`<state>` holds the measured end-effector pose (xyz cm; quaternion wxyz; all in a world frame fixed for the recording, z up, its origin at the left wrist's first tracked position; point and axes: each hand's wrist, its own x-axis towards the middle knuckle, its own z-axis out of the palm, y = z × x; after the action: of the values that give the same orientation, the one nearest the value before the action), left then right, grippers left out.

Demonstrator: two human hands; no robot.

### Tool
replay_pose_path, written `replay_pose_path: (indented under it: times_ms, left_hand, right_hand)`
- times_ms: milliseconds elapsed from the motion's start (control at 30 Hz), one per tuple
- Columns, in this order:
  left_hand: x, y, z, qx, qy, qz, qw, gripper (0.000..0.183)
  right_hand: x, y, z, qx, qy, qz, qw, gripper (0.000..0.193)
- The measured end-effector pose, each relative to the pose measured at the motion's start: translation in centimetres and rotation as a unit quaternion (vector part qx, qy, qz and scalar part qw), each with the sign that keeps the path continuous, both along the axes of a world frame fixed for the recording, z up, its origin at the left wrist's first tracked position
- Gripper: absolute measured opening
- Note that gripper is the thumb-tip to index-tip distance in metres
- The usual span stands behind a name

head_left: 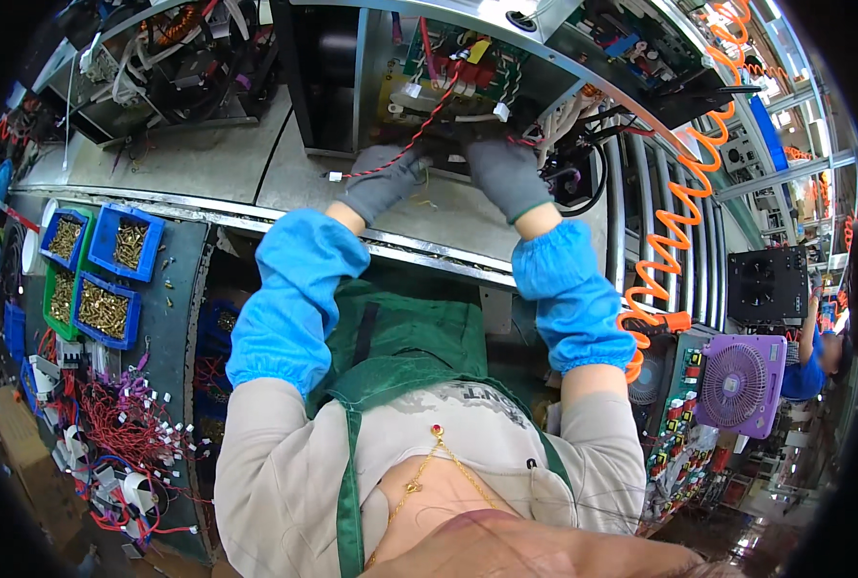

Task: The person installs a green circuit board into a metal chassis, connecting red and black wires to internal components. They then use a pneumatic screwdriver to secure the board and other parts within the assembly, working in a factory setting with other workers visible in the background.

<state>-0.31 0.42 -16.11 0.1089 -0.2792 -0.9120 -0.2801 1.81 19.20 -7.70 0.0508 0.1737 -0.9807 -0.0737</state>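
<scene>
An open metal chassis (361, 87) stands on the workbench in front of me, with a circuit board (429, 72) and loose wires inside. My left hand (383, 181), in a grey glove, is at its lower edge, fingers curled inward; what they hold is too small to make out. A twisted red-and-black wire (419, 137) passes over that glove and ends in a white connector (336, 176). My right hand (506, 178), also gloved, reaches to the chassis's lower opening beside white cables (551, 144). Its fingertips are hidden.
Blue bins (126, 243) of brass fasteners stand at left, above a heap of red wires (126, 424). An orange coiled hose (675, 226) hangs at right by metal rollers (660, 212). A purple fan (737, 385) and another person (809, 361) are farther right.
</scene>
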Motion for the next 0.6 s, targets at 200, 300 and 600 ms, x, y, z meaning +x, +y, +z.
replay_pose_path:
  times_ms: [200,300,600]
  left_hand:
    - [-2.0,-0.3,-0.6,-0.04,-0.049,0.008,0.998,0.025]
    - [-2.3,0.2,0.0,-0.056,0.056,0.068,0.995,0.024]
    - [-2.9,0.3,0.9,0.034,0.163,0.097,0.981,0.016]
  right_hand:
    - [-1.1,0.6,-0.4,-0.027,0.05,0.058,0.997,0.023]
    - [-1.2,-0.2,-0.7,-0.03,0.089,0.058,0.994,0.025]
    - [-1.9,-3.1,-1.7,-0.034,0.134,-0.032,0.99,0.015]
